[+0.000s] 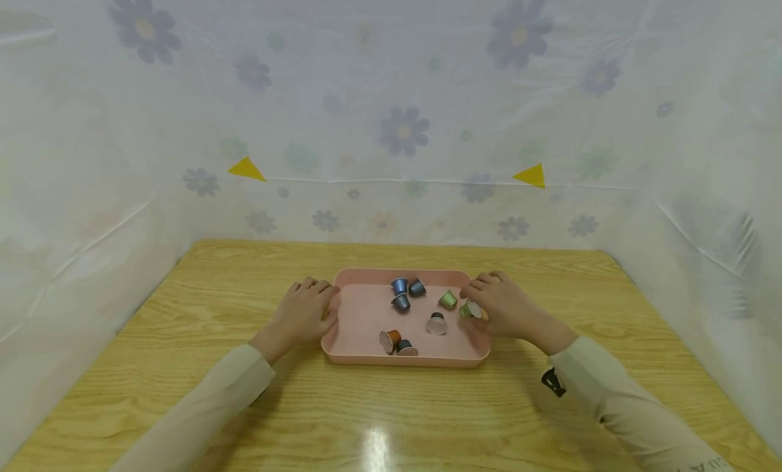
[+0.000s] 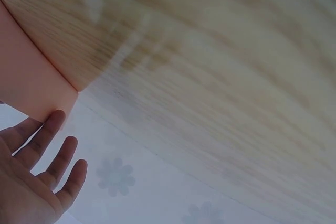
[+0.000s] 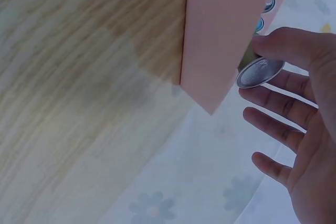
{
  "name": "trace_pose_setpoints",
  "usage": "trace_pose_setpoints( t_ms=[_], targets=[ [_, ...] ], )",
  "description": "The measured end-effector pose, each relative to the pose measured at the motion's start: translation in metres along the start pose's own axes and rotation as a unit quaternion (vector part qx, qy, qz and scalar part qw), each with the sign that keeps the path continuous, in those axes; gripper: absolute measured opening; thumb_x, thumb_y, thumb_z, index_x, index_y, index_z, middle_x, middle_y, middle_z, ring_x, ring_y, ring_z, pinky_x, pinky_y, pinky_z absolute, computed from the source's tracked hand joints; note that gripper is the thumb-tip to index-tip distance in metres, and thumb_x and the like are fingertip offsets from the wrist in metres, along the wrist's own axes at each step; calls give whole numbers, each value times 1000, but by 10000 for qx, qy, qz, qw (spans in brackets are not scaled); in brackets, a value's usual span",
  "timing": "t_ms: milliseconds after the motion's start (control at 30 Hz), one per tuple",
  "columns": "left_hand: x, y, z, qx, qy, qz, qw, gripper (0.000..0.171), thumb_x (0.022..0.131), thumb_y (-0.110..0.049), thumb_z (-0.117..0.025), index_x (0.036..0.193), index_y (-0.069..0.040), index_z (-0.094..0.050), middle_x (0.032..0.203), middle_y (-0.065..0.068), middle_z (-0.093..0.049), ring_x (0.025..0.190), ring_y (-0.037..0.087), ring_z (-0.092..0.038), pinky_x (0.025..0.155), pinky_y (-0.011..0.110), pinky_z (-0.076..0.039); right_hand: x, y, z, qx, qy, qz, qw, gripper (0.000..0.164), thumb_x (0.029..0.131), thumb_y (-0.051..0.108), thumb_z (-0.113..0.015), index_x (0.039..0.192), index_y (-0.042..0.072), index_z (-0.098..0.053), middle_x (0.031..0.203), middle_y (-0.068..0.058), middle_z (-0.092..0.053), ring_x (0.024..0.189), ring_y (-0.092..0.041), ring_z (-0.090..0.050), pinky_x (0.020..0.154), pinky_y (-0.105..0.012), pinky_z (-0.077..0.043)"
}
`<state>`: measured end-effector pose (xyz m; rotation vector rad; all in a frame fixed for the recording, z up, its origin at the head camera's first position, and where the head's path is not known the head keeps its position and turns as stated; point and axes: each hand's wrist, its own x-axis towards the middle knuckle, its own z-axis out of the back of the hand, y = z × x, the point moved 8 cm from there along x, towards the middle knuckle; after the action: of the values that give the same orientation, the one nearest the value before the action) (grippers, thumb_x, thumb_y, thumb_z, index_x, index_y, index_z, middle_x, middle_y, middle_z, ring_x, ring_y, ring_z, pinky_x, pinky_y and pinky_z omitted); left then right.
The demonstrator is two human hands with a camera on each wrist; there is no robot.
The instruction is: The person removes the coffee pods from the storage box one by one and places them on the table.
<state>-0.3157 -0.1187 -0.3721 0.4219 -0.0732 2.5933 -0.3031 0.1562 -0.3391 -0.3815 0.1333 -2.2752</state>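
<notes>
A pink tray (image 1: 360,322) lies on the table with several coffee capsules in it. My right hand (image 1: 504,305) is at its right rim and pinches a green coffee capsule (image 3: 261,72) between thumb and index finger. The capsule's silver lid faces outward; the other fingers are spread. My left hand (image 1: 303,311) rests at the tray's left rim, fingers slightly bent; in the left wrist view one fingertip touches the outer wall. Near the right hand lie another green capsule (image 1: 448,299) and a capsule with a pale lid (image 1: 436,324).
Blue capsule (image 1: 399,286) and dark capsules (image 1: 417,288) cluster toward the tray's back. An orange capsule (image 1: 389,340) and a dark grey one (image 1: 406,348) sit by the front wall. A black clip-like object (image 1: 553,382) is by the right sleeve. Flowered sheeting (image 1: 403,207) encloses the table.
</notes>
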Motion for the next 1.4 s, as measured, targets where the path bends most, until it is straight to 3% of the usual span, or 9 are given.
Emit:
trace_pose_setpoints(
  t_ms=[200, 667, 1400],
  targets=[
    [0, 1, -1, -1, -15, 8, 10000, 34, 84, -27, -57, 113, -10, -62, 112, 5, -62, 103, 28, -54, 86, 46, -45, 1, -9, 9, 174, -250, -32, 9995, 31, 75, 29, -72, 99, 13, -60, 94, -1, -63, 94, -23, -56, 87, -50, -43],
    [-1, 1, 1, -136, 30, 51, 9999, 37, 83, -30, -58, 114, -10, -61, 112, 5, -61, 104, 28, -54, 87, 47, -45, -7, -43, 5, 186, -217, -470, 9985, 31, 72, 22, -75, 98, 12, -62, 98, -3, -64, 98, -28, -57, 86, -52, -42],
    [1, 1, 0, -89, 118, 76, 9999, 39, 83, -34, -59, 115, -11, -61, 113, 6, -61, 105, 28, -53, 88, 46, -44, -21, -74, -26, 308, 165, -990, 9945, 30, 74, 21, -73, 101, 11, -65, 98, -5, -63, 96, -28, -54, 85, -55, -41]
  ],
)
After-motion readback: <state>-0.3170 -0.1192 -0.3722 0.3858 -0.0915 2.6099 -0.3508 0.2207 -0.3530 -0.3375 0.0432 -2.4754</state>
